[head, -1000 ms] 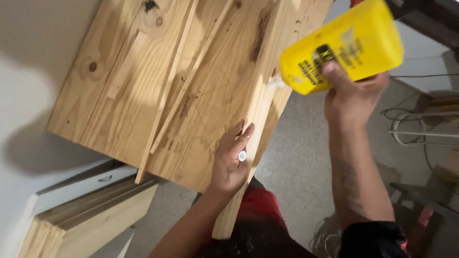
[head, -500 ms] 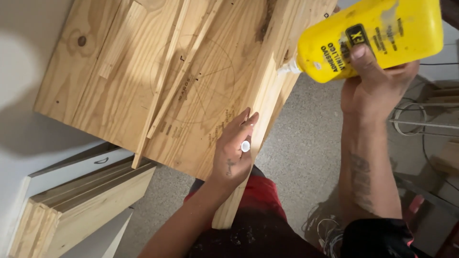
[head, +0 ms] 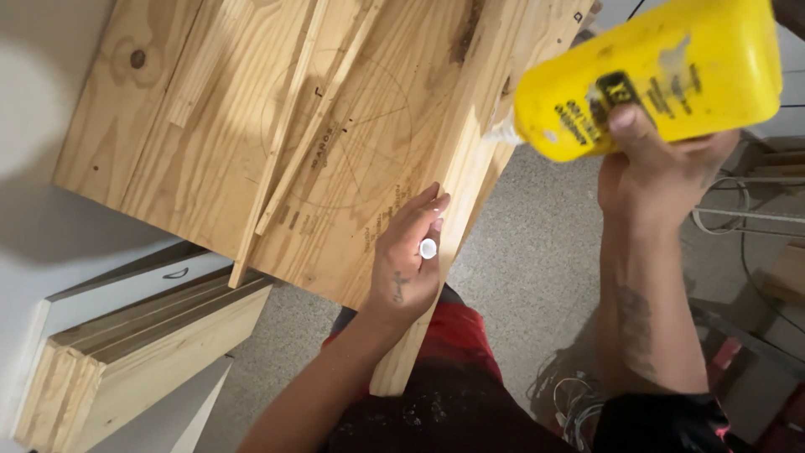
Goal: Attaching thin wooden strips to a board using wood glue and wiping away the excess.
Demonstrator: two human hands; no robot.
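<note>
My right hand (head: 662,168) grips a yellow glue bottle (head: 650,80), tipped so its white nozzle touches the edge of a long pine strip (head: 470,168). My left hand (head: 407,260) rests on that strip lower down, steadying it, with a small white cap (head: 428,248) pinched between its fingers. The strip lies along the right side of a wide pine board (head: 251,126) that carries pencilled circle and line markings. Two thin wooden slats (head: 289,143) lie diagonally across the board.
A stack of pine boards (head: 126,352) and a white panel (head: 126,289) lie at the lower left. A speckled grey floor (head: 520,277) shows below. Cables and a metal frame (head: 738,210) sit at the right.
The glue bottle and my right hand have moved up and right along the strip. My left hand has stayed on the strip with the cap.
</note>
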